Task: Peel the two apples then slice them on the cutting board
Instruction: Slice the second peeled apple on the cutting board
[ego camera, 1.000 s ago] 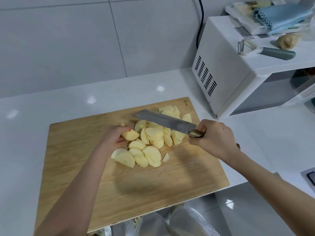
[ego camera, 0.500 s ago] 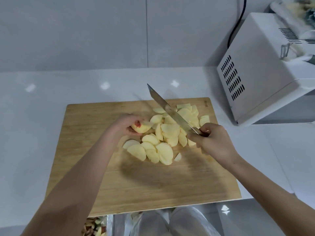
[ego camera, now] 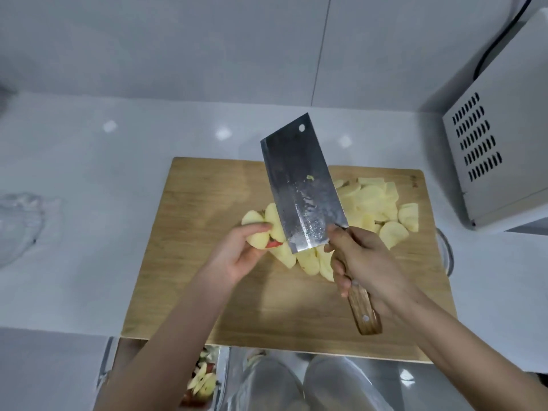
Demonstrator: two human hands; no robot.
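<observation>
My left hand (ego camera: 237,256) holds a peeled apple piece (ego camera: 257,229) with a bit of red skin at its lower end, lifted just above the wooden cutting board (ego camera: 207,203). My right hand (ego camera: 364,262) grips the wooden handle of a cleaver (ego camera: 302,185). The broad blade is raised and tilted flat toward me, its lower corner right beside the held piece. Several pale apple slices (ego camera: 373,209) lie heaped on the board's right half, partly hidden behind the blade and my right hand.
A white microwave (ego camera: 501,149) stands at the right on the white counter (ego camera: 89,173). A clear glass dish (ego camera: 17,221) sits at the far left. Below the counter's front edge, a bin (ego camera: 201,381) holds apple peels.
The cleaver has swung up from lying over the slices to a raised, flat-facing position. My left hand has lifted the apple piece off the pile. The camera has tilted down and left.
</observation>
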